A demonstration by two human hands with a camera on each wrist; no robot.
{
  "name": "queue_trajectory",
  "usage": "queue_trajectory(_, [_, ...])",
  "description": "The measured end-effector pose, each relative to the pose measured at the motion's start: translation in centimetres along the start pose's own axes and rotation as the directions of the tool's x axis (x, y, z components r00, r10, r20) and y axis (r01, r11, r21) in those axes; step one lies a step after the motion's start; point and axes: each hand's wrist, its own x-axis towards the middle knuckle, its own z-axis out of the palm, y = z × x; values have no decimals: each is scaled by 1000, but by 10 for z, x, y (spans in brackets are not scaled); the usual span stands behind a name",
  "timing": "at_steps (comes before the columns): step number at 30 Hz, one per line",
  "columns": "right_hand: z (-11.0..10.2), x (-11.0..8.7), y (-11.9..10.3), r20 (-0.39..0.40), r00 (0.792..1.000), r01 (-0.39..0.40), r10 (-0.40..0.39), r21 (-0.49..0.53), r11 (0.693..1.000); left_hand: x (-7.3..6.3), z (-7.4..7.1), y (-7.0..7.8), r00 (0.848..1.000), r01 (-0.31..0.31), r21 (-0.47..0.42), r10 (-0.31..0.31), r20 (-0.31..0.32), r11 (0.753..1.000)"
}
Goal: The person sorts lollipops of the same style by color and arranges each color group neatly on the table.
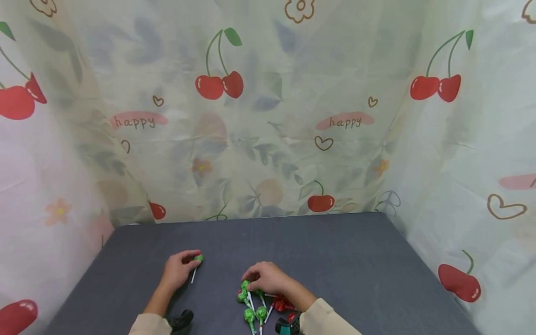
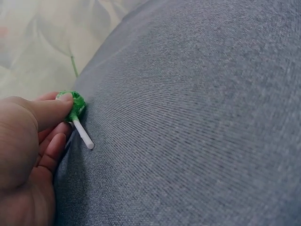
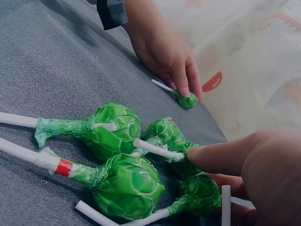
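Observation:
My left hand (image 1: 177, 270) pinches a green-wrapped lollipop (image 2: 78, 106) by its head between thumb and fingers, at the left of the table. Its white stick points back toward me. At the middle front, my right hand (image 1: 270, 278) pinches another green lollipop (image 3: 182, 165) at the upper edge of a loose group. Around and below that hand lie several more green lollipops (image 1: 249, 315), with sticks pointing various ways. Red lollipops (image 1: 279, 305) lie under the right wrist, partly covered by the forearm.
A dark grey cloth covers the table (image 1: 335, 256). Behind it and along both sides hangs a pale curtain (image 1: 259, 116) printed with cherries, hearts and leaves. Dark wrist devices (image 1: 182, 321) sit on both wrists near the sleeves.

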Motion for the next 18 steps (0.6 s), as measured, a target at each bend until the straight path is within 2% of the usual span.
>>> queue_trajectory(5, [0,-1,0,-10,1000,11,-11,7,1000,0,0,0,1000,2,3,-2,-7,1000])
queue_trajectory(11, [-2,0,1,12,1000,-2,1,40,999,0,1,0,1000,6,3,-6,-15,1000])
queue_trajectory(18, [-7,-3,-6,6,1000,-7,7,63,998,2,3,-2,1000,24,5,-24,-20,1000])
